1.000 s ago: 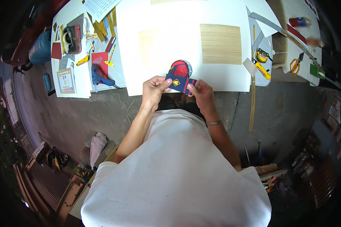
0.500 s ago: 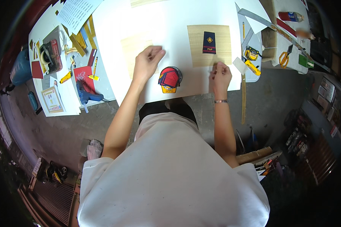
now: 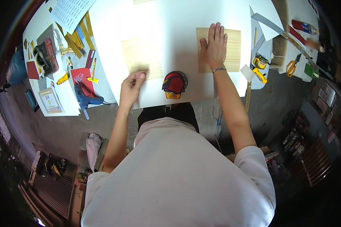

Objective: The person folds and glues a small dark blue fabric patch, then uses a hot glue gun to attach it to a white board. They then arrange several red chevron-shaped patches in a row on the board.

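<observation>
My right hand (image 3: pixel 215 47) lies flat with fingers stretched out on the right-hand square of pale wood-grain sheet (image 3: pixel 233 53). The dark blue rank patch seen there earlier is hidden, apparently under the palm. My left hand (image 3: pixel 131 89) has its fingers curled in towards the thumb, by the lower edge of the left-hand wood-grain square (image 3: pixel 142 55); nothing shows in its grip. Between the hands, near the front edge of the white board (image 3: pixel 174 45), sits a small pile of red and dark blue patches (image 3: pixel 174 83) on a badge with a yellow base.
At left lie a blue glue gun (image 3: pixel 88 97), a tape dispenser (image 3: pixel 45 56), a yellow cutter (image 3: pixel 63 78), a small tube (image 3: pixel 92 80) and a printed sheet (image 3: pixel 72 15). At right are a tape measure (image 3: pixel 260 61), another yellow cutter (image 3: pixel 259 75), orange-handled scissors (image 3: pixel 291 67) and a metal ruler (image 3: pixel 267 22).
My right hand has moved forward and flattened over the right square, covering the blue patch. My left hand has drawn back towards me and left, to the left square's lower edge.
</observation>
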{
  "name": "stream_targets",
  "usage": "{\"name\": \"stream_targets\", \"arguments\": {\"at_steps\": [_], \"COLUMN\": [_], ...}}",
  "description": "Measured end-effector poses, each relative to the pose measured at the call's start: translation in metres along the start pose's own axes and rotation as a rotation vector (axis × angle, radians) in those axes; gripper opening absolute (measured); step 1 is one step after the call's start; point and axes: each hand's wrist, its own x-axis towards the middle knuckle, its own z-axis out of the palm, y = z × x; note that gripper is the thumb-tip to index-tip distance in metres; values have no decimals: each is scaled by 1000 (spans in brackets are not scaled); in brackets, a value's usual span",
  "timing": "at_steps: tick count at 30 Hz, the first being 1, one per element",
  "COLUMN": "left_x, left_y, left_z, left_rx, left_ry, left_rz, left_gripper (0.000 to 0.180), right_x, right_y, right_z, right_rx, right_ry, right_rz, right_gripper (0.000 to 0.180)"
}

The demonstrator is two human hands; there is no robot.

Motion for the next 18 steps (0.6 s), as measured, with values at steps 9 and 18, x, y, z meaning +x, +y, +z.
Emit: {"name": "stream_targets", "arguments": {"at_steps": [9, 18], "left_x": [10, 11], "left_y": [8, 3], "left_z": [1, -9], "left_rx": [-123, -65], "left_ry": [10, -4], "left_rz": [60, 25], "left_gripper": [39, 38], "right_x": [8, 18], "right_y": [14, 14], "right_z": [-11, -27], "right_rx": [381, 102], "right_ry": [-31, 68], "right_rz": [94, -23], "right_gripper": [74, 73]}}
